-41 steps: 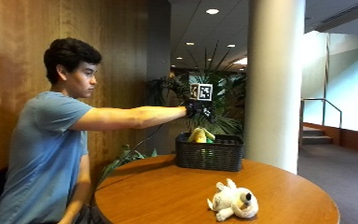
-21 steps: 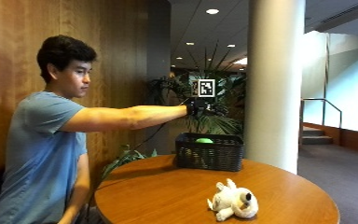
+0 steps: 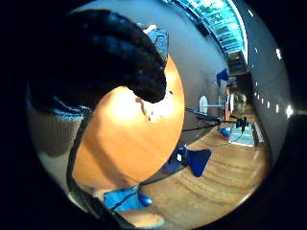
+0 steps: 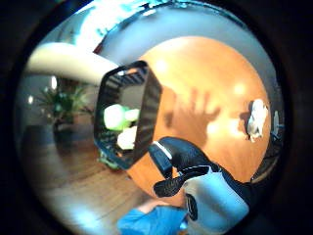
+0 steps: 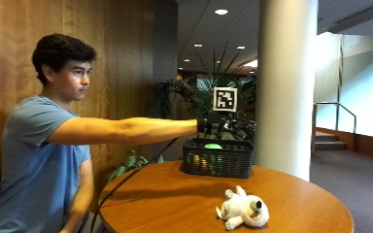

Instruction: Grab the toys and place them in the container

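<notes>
Person at round wooden table [image 5: 174, 194], arm stretched out level. Gloved right hand [image 5: 222, 125] hovers above the black basket [image 5: 217, 159], fingers relaxed, holding nothing. Basket sits at the table's far edge w/ a green toy [image 5: 212, 145] and a yellowish one [image 4: 128, 138] inside (both seen from thumb-side palm view too). White plush dog [image 5: 243, 209] lies on the table nearer the front edge, well apart from basket.

Round wooden table [image 5: 174, 204], orange-brown top, dark woven basket [image 5: 217, 158] standing on it toward the far edge by the pillar, white plush toy [image 5: 243, 209] lying on it near the front edge, well apart from the basket
</notes>
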A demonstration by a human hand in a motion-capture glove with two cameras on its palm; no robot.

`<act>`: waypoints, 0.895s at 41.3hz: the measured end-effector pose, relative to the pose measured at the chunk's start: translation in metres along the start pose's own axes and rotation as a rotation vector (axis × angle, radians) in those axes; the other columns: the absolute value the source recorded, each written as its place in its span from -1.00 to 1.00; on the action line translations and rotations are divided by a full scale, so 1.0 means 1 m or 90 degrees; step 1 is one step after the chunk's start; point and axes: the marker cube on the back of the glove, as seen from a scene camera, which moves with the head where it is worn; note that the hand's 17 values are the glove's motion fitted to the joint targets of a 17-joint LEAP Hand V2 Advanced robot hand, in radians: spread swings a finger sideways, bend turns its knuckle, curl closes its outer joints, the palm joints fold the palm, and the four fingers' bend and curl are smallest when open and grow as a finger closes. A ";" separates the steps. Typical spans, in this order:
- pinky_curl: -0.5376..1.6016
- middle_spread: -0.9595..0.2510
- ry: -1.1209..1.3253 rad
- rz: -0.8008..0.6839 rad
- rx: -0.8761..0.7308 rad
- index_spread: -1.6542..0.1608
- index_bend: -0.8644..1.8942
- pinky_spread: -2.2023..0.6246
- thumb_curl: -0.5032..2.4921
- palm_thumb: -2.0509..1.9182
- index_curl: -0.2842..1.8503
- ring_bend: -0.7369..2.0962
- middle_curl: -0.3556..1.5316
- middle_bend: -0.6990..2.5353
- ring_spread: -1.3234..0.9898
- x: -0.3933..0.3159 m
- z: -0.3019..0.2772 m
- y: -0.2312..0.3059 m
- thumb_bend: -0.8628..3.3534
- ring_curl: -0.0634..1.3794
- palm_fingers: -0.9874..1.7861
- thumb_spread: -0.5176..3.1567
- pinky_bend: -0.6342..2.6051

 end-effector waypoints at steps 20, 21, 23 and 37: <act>-0.14 0.70 -0.067 0.206 -0.112 0.51 -0.32 0.62 -0.43 0.06 -0.56 -0.29 -0.33 -0.50 0.22 0.156 0.104 0.012 -0.60 -0.58 -0.48 -0.15 0.22; -0.14 0.70 -0.059 0.199 -0.117 0.51 -0.32 0.62 -0.43 0.06 -0.56 -0.29 -0.33 -0.50 0.22 0.159 0.110 0.012 -0.60 -0.58 -0.48 -0.15 0.22; -0.14 0.70 -0.042 0.193 -0.128 0.51 -0.33 0.62 -0.44 0.06 -0.57 -0.29 -0.34 -0.50 0.22 0.165 0.121 0.013 -0.60 -0.57 -0.48 -0.14 0.22; -0.12 0.73 -0.050 0.192 -0.232 0.53 -0.36 0.61 -0.45 0.06 -0.62 -0.32 -0.39 -0.51 0.22 0.186 0.198 0.004 -0.60 -0.55 -0.52 -0.16 0.30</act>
